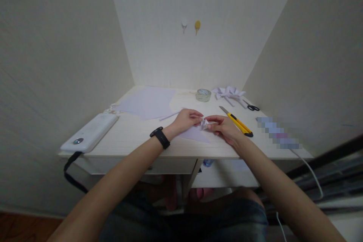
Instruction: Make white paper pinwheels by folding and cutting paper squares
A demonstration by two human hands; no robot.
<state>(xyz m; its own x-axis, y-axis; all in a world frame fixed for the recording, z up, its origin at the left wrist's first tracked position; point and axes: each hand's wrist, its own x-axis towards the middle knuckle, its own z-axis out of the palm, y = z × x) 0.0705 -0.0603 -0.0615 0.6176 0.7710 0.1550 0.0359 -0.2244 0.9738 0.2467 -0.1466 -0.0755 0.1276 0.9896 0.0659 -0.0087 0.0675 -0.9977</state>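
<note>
One flat sheet (195,135), just below centre. Centre: my left hand (185,119) and right hand (222,126), fingertips pinching one folded paper piece (203,123); best held lightly, I judge, keeping folds crisp. Above centre: one tape roll (203,98).

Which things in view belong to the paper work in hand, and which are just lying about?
Likely in the job:
folded paper between left hand and right hand
sheet below
probably cutter, scissors, tape roll, folded paper pile, larger sheets

Seemingly just lying about:
white device with strap
pixelated item, unidentifiable
</note>
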